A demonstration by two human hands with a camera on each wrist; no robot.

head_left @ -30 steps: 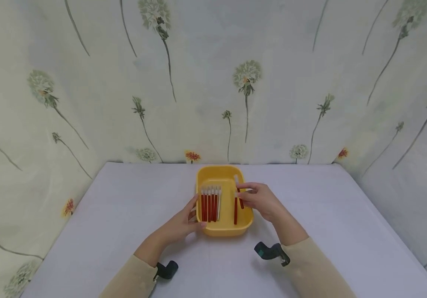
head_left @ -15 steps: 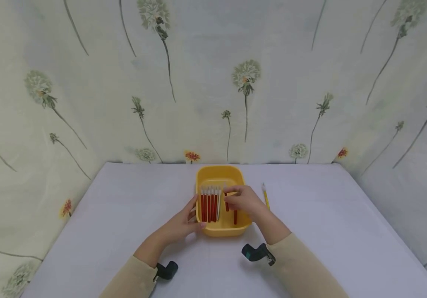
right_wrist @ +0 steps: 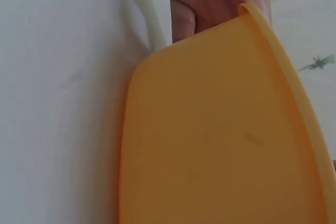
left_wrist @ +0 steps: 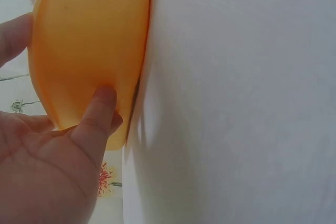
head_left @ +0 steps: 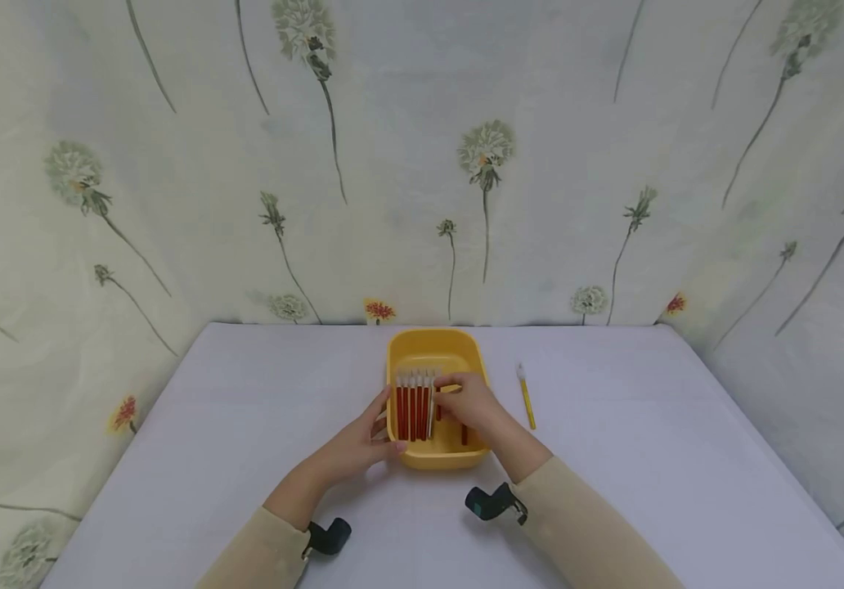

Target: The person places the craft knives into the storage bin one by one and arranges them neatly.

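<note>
A yellow plastic tray [head_left: 459, 460] stands on the table. Along its left side lies a row of several red-handled paintbrushes [head_left: 412, 413] with white tips, ending in a white-handled paintbrush [head_left: 431, 419]. My left hand [head_left: 352, 446] holds the tray at its near left corner; the left wrist view has its fingers against the outer wall [left_wrist: 89, 51]. Inside the tray, my right hand [head_left: 469, 402] pinches a red paintbrush [head_left: 438, 409] just right of that row. Another red paintbrush [head_left: 464, 435] lies farther right, partly behind the right hand. In the right wrist view the tray wall [right_wrist: 210, 129] hides the fingertips.
A yellow paintbrush [head_left: 527, 401] lies on the white tabletop [head_left: 304, 360] right of the tray. Behind the table hangs a cloth [head_left: 392, 204] printed with dandelions. A black camera [head_left: 491, 501] sits on the right wrist, another camera [head_left: 329, 536] on the left.
My right hand has carried the red paintbrush leftward from the tray's right rim to the row. The yellow paintbrush on the table came into sight. The left hand stayed put.
</note>
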